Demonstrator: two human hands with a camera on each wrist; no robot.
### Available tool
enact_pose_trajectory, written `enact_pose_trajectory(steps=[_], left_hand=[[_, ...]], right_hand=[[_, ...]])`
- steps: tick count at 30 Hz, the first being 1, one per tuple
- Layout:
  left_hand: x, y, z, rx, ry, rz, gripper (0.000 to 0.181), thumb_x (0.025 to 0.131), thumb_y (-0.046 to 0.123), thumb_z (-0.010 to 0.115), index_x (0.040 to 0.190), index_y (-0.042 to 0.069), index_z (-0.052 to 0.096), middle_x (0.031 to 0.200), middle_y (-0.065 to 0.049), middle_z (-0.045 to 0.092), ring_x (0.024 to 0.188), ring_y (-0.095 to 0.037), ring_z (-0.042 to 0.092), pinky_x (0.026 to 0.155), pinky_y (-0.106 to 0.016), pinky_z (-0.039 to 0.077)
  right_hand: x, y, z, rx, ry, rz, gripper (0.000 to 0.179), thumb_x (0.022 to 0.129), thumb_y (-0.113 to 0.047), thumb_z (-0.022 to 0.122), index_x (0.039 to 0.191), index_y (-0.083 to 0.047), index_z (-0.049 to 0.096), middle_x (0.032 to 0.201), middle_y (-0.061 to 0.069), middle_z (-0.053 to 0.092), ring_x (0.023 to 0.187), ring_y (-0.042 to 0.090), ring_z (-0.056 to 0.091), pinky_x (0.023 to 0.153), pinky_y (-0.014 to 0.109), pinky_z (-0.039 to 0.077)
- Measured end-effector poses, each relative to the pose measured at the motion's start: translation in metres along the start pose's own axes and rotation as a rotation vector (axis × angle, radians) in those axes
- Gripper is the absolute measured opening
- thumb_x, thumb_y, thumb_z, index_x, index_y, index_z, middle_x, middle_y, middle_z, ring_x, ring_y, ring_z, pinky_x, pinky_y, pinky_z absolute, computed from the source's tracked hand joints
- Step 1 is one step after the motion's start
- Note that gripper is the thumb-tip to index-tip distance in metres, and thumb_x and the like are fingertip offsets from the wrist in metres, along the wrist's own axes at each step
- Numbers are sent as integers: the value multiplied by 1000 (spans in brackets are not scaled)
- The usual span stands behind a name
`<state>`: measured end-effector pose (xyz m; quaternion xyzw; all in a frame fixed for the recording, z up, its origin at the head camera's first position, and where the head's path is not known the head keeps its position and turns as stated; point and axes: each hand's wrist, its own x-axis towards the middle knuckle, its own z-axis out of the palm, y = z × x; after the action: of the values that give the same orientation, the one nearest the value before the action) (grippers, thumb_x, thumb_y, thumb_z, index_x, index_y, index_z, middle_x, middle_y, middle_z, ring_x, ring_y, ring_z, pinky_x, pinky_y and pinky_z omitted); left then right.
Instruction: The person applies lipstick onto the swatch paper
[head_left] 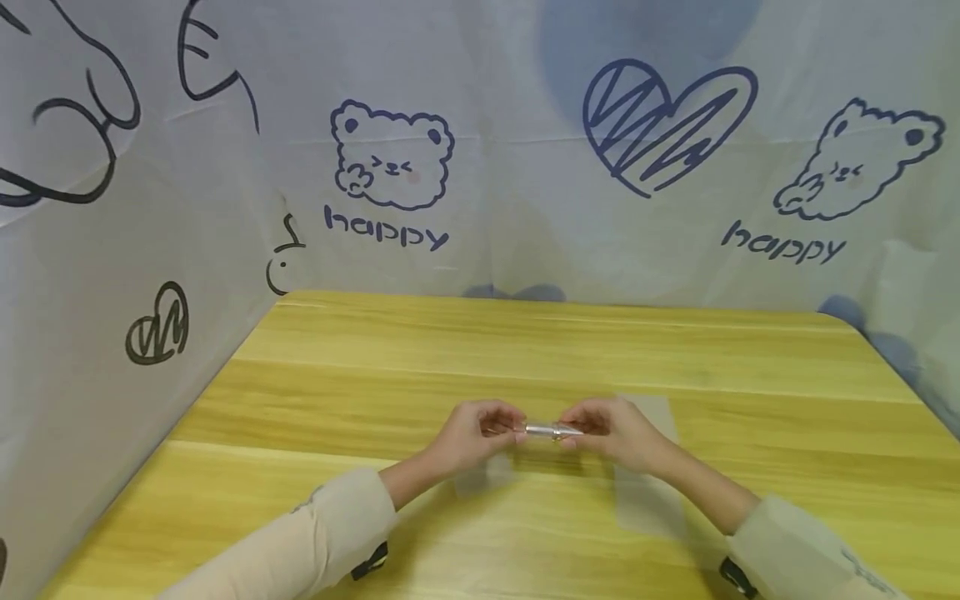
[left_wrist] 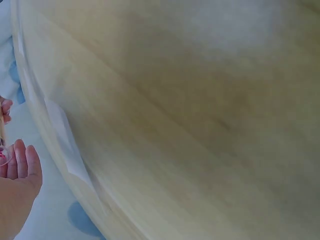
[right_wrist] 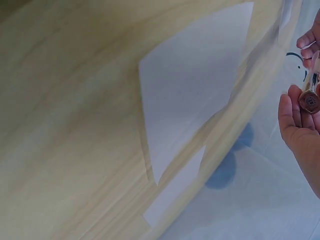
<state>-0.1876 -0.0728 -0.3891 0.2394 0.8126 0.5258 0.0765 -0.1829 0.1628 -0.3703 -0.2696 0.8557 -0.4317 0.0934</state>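
Note:
A short, shiny, see-through tube with a cone-like tip on its right lies level between my two hands, over the middle of the table. My left hand pinches its left end between thumb and fingers. At the cone end, my right hand pinches it the same way. The left wrist view catches a clear round end with a pinkish-red spot, by the left fingers. A brown, roundish end with a faint pattern faces the right wrist view, against the right fingers.
On the wooden table, a whitish sheet lies below my right hand and a smaller piece below my left. A white cloth with drawn bears and hearts hangs behind the far edge and along the left side.

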Motion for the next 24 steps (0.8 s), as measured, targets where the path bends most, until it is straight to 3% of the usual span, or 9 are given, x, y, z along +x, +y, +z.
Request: enact_pose_trajectory(steps=[9, 18, 24], left_hand=[[-1, -5, 0, 29, -41, 53, 27, 83, 8, 68, 103, -9, 63, 98, -22, 67, 85, -24, 66, 73, -18, 54], [4, 2, 1, 234, -39, 175, 33, 81, 14, 72, 106, -6, 64, 101, -16, 69, 88, -23, 66, 78, -21, 54], [10, 5, 6, 296, -69, 222, 28, 82, 15, 71, 103, -3, 67, 100, -14, 70, 87, -21, 66, 77, -22, 54]], right_hand=[[-3, 0, 5, 10, 17, -6, 26, 84, -17, 67, 100, 3, 66, 91, 12, 68, 76, 4, 60, 65, 19, 52], [-4, -3, 6, -49, 65, -20, 22, 85, -16, 66, 99, 1, 66, 92, 10, 69, 81, 9, 62, 74, 21, 53], [-2, -1, 8, -68, 63, -41, 20, 85, -13, 66, 99, 1, 66, 94, 10, 69, 83, 13, 63, 77, 24, 54]])
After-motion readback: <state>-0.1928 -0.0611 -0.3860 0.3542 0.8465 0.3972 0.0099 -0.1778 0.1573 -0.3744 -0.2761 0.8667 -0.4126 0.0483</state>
